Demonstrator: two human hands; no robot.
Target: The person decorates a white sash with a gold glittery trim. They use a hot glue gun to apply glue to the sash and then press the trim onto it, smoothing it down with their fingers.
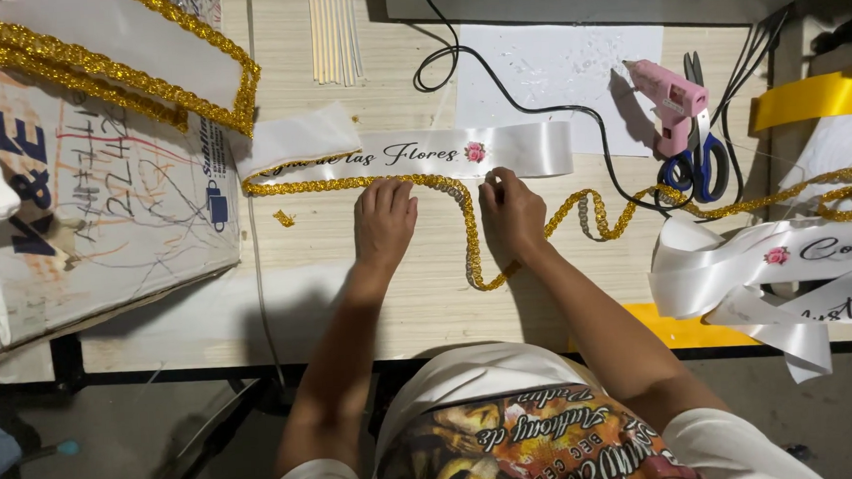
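Head view. We work at a pale wooden table [419, 298] whose front edge runs across the frame; below it we see a dark floor [97, 451].

Our left hand [383, 222] lies flat, fingers extended and close together, pressing the gold trim [345, 183] along the lower edge of the white sash [441, 153]. Our right hand [510, 214] rests just beside it, fingers curled down onto the same trim at the sash edge; we cannot tell whether it pinches the trim or only presses it.

The sash lies flat across the table centre, lengthwise left to right. The trim loops toward us between the hands, then trails right.

A pink glue gun [670, 105] and blue-handled scissors [696, 157] lie right of the sash. More white sashes [768, 270] pile at the right edge. A scribbled cardboard sheet [103, 198] covers the left side.
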